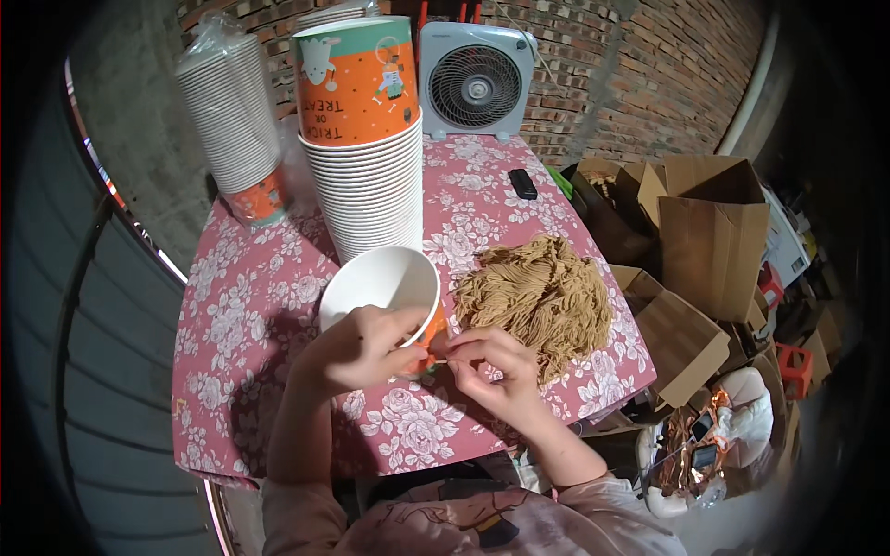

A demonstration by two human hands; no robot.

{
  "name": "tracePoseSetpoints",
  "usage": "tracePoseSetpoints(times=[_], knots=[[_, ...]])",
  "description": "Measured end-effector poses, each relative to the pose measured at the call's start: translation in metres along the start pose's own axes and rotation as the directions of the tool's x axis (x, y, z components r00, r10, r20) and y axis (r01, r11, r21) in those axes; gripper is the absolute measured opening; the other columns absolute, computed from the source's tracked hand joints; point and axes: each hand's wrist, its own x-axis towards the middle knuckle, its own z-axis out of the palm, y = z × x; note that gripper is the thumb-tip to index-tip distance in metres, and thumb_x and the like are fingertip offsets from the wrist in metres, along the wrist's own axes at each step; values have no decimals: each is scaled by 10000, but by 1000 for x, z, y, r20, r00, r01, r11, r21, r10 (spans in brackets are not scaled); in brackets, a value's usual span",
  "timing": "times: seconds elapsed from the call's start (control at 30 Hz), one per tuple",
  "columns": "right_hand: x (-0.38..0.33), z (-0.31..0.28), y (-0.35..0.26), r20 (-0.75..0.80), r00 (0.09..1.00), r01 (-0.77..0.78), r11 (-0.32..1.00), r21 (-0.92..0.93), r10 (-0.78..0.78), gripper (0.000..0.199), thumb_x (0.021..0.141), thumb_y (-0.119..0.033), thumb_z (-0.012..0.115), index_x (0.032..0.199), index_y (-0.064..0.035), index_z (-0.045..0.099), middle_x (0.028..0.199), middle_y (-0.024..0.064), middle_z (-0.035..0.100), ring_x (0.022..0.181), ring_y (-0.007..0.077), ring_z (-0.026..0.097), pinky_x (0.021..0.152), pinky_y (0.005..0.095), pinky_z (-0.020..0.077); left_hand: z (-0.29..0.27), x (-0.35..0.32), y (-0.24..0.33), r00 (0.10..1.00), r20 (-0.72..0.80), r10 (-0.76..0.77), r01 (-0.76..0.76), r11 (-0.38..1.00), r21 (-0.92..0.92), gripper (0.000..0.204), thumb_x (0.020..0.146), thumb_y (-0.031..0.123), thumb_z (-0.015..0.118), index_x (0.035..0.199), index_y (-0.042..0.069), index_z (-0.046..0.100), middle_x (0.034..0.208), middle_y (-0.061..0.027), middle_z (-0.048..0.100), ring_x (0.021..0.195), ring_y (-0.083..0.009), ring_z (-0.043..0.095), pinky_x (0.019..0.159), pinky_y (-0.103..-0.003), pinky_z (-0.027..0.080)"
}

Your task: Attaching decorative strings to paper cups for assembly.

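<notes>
My left hand (363,346) grips the rim of a white-lined orange paper cup (382,283) tilted toward me over the table. My right hand (491,364) pinches a thin tan string at the cup's lower right side, fingertips close to my left thumb. A heap of tan string handles (540,295) lies on the pink floral tablecloth (241,324) just right of the cup.
A tall stack of upturned orange cups (363,139) stands behind the held cup, another wrapped stack (234,120) at the back left. A white fan (475,82) and a black remote (523,183) sit at the far edge. Cardboard boxes (705,232) crowd the right.
</notes>
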Motion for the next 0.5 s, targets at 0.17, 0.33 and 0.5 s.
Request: tracePoseSetpoints(times=[0.17,0.33,0.5], knots=[[-18,18,17,-297,947,-99,992,81,119,83,858,-2,741,939,-5,730,1007,111,747,840,176,711,690,277,547,11,1,-9,989,119,-85,127,900,-418,547,984,57,677,1469,-58,452,1168,-186,721,908,-176,740,793,-296,621],[-15,8,-6,-235,970,-84,991,-108,57,96,841,26,736,937,38,729,1020,158,756,916,225,743,794,310,589,11,5,-8,944,261,-203,313,799,-513,640,1004,-10,621,1578,-33,339,1377,-207,631,1222,-185,628,1055,-337,514],[-17,10,-11,-237,970,-102,983,-154,64,104,835,-12,758,933,20,740,1008,164,761,911,247,751,788,329,584,12,7,-11,944,287,-162,306,756,-579,608,1020,-37,570,1577,-51,326,1409,-199,606,1270,-195,597,1089,-324,481]])
